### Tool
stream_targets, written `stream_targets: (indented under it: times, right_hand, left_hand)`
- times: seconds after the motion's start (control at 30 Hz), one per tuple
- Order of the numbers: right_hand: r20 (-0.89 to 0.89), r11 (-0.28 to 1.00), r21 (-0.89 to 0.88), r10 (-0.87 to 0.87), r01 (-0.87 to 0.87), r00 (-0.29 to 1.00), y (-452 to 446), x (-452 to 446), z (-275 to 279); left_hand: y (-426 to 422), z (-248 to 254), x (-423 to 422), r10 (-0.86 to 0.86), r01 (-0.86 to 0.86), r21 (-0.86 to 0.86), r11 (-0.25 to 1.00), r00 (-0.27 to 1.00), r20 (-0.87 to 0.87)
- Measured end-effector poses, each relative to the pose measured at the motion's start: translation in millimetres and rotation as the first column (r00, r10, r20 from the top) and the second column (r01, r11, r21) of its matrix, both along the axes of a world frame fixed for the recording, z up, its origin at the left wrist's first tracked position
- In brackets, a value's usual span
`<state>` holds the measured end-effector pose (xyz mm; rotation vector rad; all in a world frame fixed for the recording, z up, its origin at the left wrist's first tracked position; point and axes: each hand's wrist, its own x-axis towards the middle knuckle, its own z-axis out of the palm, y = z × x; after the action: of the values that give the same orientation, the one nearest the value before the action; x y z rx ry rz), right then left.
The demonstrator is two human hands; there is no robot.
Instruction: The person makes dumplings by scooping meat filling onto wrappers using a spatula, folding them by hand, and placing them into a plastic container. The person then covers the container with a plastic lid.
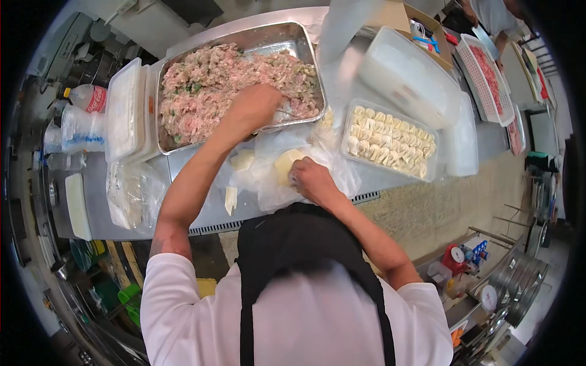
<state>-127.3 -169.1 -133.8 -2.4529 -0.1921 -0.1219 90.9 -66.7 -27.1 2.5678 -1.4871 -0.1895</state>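
Observation:
Filling a metal tray is pink minced meat with green bits. My left hand is closed at the tray's near right side, on what looks like a thin metal utensil, mostly hidden. My right hand has its fingers closed at the edge of a round pale dough wrapper, over crumpled clear plastic. Another pale wrapper lies left of it. To the right, rows of folded dumplings sit in a clear plastic container.
Stacked plastic containers stand beyond the dumplings. On the left are white lidded boxes, a cola bottle and a bagged stack. Another person's arm and knife are at the upper right, near a white basket of red meat.

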Motion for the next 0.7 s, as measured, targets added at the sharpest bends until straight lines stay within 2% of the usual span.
stream_targets:
  times: [0.03,0.07,0.13,0.27,0.33,0.43,0.47,0.53,0.57,0.6,0.63,0.7]
  right_hand:
    - [-0.001,1.000,0.003,-0.008,0.008,1.000,-1,-1,-1]
    - [0.004,1.000,-0.004,0.005,-0.005,1.000,0,-1,-2]
    - [0.007,1.000,-0.003,0.021,-0.021,1.000,2,-1,-5]
    - [-0.002,1.000,-0.010,0.028,-0.029,1.000,0,0,-6]
    - [-0.014,1.000,-0.012,0.025,-0.026,1.000,-2,1,-5]
    - [-0.038,1.000,0.004,-0.005,0.005,0.999,-4,-1,-8]
    - [-0.057,0.999,0.038,-0.006,0.008,0.998,-5,-2,-10]
    - [-0.074,0.997,0.072,0.005,0.000,0.997,-9,1,-12]
    - [-0.092,0.987,0.163,0.003,0.012,0.996,-13,3,-12]
    - [-0.111,0.967,0.253,0.001,0.027,0.994,-17,6,-12]
    - [-0.109,0.967,0.252,0.004,0.024,0.994,-21,8,-6]
    - [-0.236,0.888,0.444,-0.015,0.121,0.972,-30,6,8]
  left_hand:
    - [0,16,-3,0.086,-0.088,0.103,0.991,0.996,0.027]
    - [-1,15,-3,0.081,-0.084,0.108,0.991,0.996,0.026]
    - [0,13,-4,0.019,-0.014,-0.148,0.989,0.999,0.026]
    - [4,-11,-5,-0.084,0.086,-0.109,0.990,0.996,0.027]
    - [11,1,-1,0.056,-0.058,0.032,0.998,0.996,0.065]
    - [24,4,11,0.103,-0.103,-0.008,0.995,0.992,0.071]
    - [24,3,11,0.105,-0.105,-0.007,0.994,0.992,0.070]
    - [25,-2,10,0.228,-0.231,0.074,0.970,0.973,0.044]
    - [27,-15,10,0.235,-0.238,0.072,0.969,0.971,0.047]
    - [31,-37,10,0.182,-0.182,0.018,0.983,0.983,-0.028]
    - [31,-44,10,0.120,-0.124,-0.041,0.991,0.988,-0.098]
    - [35,-52,13,0.095,-0.099,-0.024,0.995,0.985,-0.144]
